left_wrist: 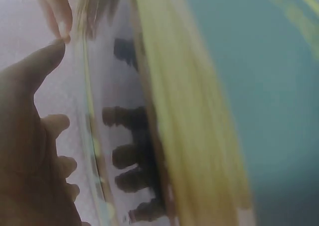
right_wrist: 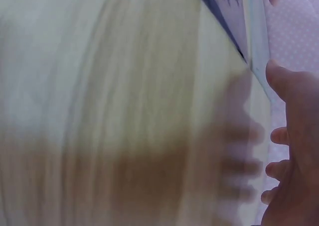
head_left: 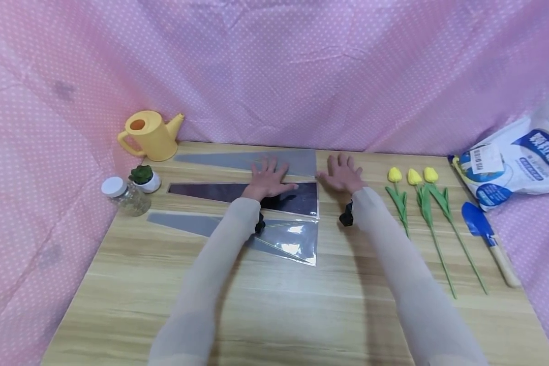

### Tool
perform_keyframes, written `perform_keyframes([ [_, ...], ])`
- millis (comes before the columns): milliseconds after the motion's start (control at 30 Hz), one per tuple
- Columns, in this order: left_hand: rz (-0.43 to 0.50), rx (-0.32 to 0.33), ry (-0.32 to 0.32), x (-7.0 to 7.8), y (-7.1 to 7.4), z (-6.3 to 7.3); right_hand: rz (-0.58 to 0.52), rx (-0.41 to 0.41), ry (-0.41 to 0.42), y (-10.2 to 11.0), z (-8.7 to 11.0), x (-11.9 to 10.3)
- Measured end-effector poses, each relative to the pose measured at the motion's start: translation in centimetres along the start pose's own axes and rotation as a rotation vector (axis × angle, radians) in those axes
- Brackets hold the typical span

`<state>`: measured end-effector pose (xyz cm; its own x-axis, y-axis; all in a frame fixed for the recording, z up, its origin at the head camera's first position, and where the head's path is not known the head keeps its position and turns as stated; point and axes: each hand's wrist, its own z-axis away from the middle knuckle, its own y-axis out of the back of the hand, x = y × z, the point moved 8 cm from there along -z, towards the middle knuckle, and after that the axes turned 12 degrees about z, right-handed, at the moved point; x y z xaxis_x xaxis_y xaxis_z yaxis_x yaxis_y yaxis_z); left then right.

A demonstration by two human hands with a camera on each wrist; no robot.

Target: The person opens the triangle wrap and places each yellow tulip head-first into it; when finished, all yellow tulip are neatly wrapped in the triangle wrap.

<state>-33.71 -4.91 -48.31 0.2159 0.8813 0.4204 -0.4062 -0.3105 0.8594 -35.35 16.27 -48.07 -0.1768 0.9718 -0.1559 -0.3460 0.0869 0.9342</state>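
Note:
Three flat tapered plastic sleeves lie side by side, wide ends to the right: a greyish far one [head_left: 302, 161], a dark middle one [head_left: 206, 191] and a glossy near one [head_left: 279, 238]. My left hand [head_left: 266, 184], palm down with fingers spread, extends over the dark and far sleeves. Its fingers are mirrored in the dark surface in the left wrist view. Beside the far sleeve's right end is my right hand [head_left: 343, 175], fingers apart and thumb toward the sleeve's corner. A shadow of its fingers falls on the wood in the right wrist view. Neither hand grips anything.
At the left stand a yellow watering can [head_left: 152, 136], a small potted succulent [head_left: 143, 177] and a white-lidded glass jar [head_left: 130, 199]. On the right lie three yellow tulips [head_left: 425, 203], a blue trowel [head_left: 489, 239] and a white-blue bag [head_left: 517, 157]. Pink dotted cloth [head_left: 274, 66] hangs behind.

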Motion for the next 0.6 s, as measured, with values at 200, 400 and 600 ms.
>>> perform_keyframes([
  [200,0.004,-0.050,-0.040,1.5,-1.0,-0.1,0.004,0.004,-0.022,-0.7,-0.8,-0.2],
  [400,0.028,-0.084,-0.040,1.8,-1.3,-0.1,0.012,0.041,-0.041,-0.5,-1.4,-0.3],
  [600,0.021,-0.089,-0.050,1.7,-1.7,-0.4,-0.012,0.075,-0.095,-0.6,-1.7,-0.2],
])
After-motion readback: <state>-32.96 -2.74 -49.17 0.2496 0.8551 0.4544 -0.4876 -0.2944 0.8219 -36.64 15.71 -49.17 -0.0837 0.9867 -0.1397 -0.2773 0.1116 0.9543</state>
